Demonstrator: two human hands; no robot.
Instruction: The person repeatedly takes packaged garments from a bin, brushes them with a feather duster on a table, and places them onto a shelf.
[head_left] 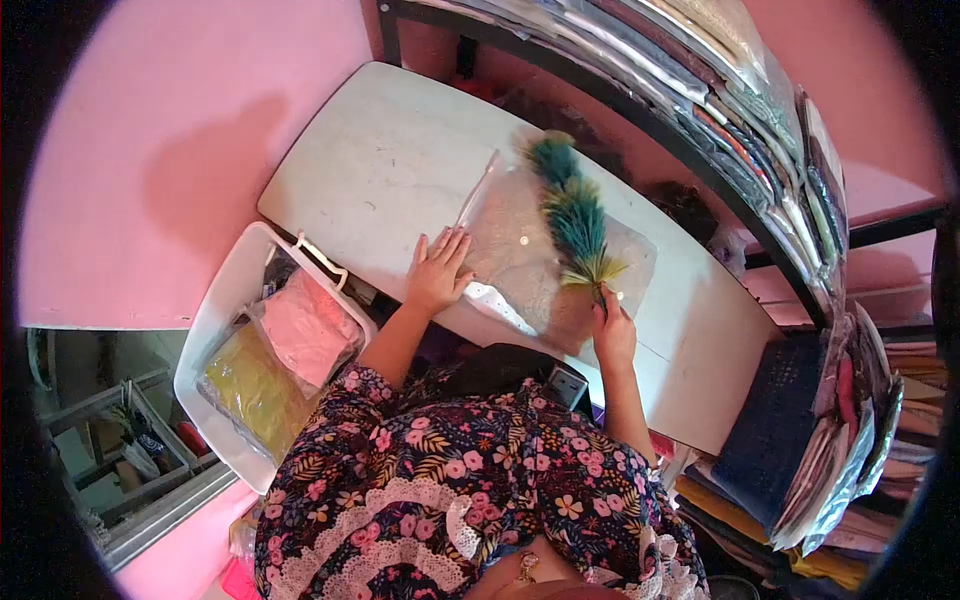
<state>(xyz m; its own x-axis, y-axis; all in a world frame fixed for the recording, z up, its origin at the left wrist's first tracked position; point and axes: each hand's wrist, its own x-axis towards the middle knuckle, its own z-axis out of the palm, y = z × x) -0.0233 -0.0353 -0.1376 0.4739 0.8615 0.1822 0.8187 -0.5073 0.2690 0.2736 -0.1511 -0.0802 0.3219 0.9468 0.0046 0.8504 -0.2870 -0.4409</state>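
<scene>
One left hand [437, 270], one right hand [614, 330], one duster [577, 222], one clear packet [505, 258], one table [350, 150], one white bin [222, 300] and one blue basket [775, 420] are being counted (shelved bags [715, 105] being too crowded to tally).

The feather duster's [577, 220] far tip is blurred; the right hand [616, 335] hides its lower handle. Floral clothing [335, 425] covers part of the white bin [213, 415].

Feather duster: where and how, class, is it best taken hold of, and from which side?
The feather duster is probably best taken by its thin handle, from the wearer's side: the bushy head points away across the table, leaving the handle end nearest, where the right hand has its grip.
</scene>
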